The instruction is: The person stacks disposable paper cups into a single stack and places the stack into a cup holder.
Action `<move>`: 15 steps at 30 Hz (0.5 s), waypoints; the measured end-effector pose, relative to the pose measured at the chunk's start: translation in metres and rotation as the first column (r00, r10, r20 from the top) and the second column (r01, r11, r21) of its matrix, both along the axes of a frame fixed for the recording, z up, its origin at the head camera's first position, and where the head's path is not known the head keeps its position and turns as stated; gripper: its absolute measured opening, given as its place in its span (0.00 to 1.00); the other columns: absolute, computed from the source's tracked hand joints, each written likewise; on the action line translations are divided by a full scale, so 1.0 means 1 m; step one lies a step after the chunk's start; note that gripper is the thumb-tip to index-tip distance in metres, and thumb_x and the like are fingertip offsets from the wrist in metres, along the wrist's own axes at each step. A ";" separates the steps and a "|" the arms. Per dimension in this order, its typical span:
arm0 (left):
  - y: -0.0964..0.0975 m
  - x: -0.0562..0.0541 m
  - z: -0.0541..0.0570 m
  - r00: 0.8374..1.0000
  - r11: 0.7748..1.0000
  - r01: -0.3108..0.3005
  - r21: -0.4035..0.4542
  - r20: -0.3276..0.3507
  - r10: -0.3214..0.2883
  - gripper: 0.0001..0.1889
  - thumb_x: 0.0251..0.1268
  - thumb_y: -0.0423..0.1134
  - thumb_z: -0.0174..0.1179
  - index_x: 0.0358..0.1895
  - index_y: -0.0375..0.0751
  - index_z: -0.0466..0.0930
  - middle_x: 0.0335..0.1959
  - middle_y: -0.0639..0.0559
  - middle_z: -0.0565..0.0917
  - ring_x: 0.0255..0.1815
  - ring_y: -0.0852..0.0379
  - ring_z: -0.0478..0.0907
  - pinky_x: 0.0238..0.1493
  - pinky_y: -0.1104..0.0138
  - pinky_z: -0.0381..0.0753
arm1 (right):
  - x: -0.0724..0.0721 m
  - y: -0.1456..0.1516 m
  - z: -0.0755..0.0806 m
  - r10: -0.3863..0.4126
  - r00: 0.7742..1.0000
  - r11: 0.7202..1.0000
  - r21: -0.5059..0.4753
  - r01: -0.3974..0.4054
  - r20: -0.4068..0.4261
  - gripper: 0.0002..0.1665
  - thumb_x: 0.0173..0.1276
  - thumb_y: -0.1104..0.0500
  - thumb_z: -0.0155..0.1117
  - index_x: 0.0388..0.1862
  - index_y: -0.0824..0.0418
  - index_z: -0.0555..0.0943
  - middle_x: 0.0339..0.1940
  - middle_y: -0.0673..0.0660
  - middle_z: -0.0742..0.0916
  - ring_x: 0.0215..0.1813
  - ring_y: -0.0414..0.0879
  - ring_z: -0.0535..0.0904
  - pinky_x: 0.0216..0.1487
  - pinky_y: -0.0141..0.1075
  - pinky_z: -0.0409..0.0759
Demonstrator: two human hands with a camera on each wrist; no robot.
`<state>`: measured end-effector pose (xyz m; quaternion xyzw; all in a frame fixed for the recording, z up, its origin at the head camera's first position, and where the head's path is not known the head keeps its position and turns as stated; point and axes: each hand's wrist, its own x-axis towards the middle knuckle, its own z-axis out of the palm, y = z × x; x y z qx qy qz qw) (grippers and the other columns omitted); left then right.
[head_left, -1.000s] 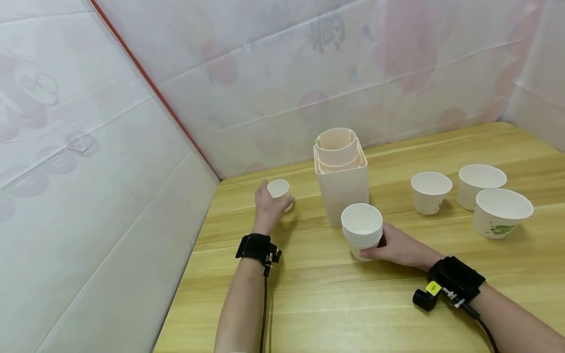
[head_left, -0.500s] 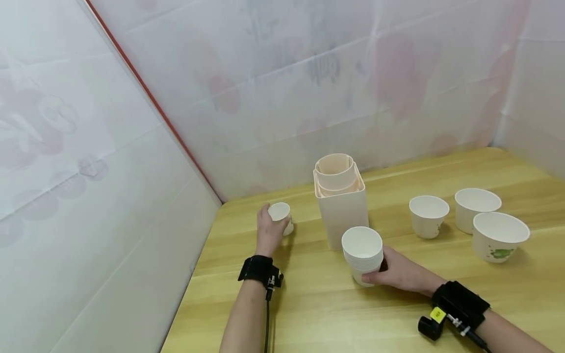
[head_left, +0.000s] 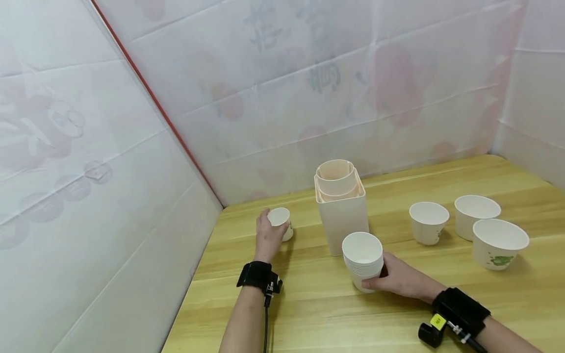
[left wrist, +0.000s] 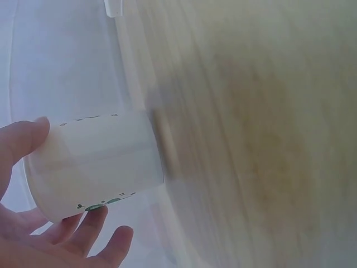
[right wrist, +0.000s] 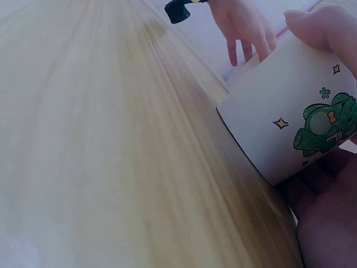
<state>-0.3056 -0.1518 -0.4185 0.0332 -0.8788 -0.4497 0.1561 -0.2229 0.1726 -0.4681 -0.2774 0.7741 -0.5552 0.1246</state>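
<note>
My left hand (head_left: 268, 240) grips a small white paper cup (head_left: 280, 217) at the table's far left, thumb on one side and fingers on the other. The left wrist view shows green leaf prints on this cup (left wrist: 95, 162), its base at the wood. With my right hand (head_left: 399, 277) I hold a stack of nested white paper cups (head_left: 363, 260) at front centre, thumb across the near side. In the right wrist view the lowest cup of the stack (right wrist: 268, 111) carries a green bear print, and its base is close over the table.
A pale square holder with a round tube inside (head_left: 342, 211) stands just behind the stack. To the right are three white paper bowls or cups: a smaller one (head_left: 428, 223), a wider one (head_left: 474, 215) and one with a green print (head_left: 499, 245). Sheet-covered walls (head_left: 282, 122) border the table.
The whole scene has shifted down in the head view as the head tilted up. Both hands keep their grips on the cup and the stack, with hardly any movement over the table.
</note>
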 end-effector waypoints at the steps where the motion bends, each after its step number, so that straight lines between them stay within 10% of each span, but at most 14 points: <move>1: 0.000 0.000 0.001 1.000 1.000 0.001 -0.001 0.000 -0.001 0.42 0.61 0.44 0.70 0.74 0.36 0.58 0.70 0.33 0.64 0.66 0.36 0.70 0.63 0.44 0.75 | 0.000 0.000 0.001 0.001 1.000 1.000 0.002 -0.001 0.002 0.41 0.65 0.57 0.70 0.71 0.65 0.61 0.62 0.65 0.78 0.57 0.32 0.76 0.56 0.25 0.73; 15: 0.004 0.005 -0.004 0.999 0.999 0.026 -0.029 -0.018 -0.027 0.41 0.59 0.42 0.71 0.72 0.34 0.61 0.65 0.31 0.68 0.63 0.36 0.72 0.61 0.45 0.76 | 0.001 0.005 -0.002 -0.026 0.998 0.999 0.038 0.028 -0.054 0.40 0.64 0.56 0.71 0.69 0.68 0.63 0.59 0.64 0.80 0.54 0.30 0.75 0.53 0.25 0.74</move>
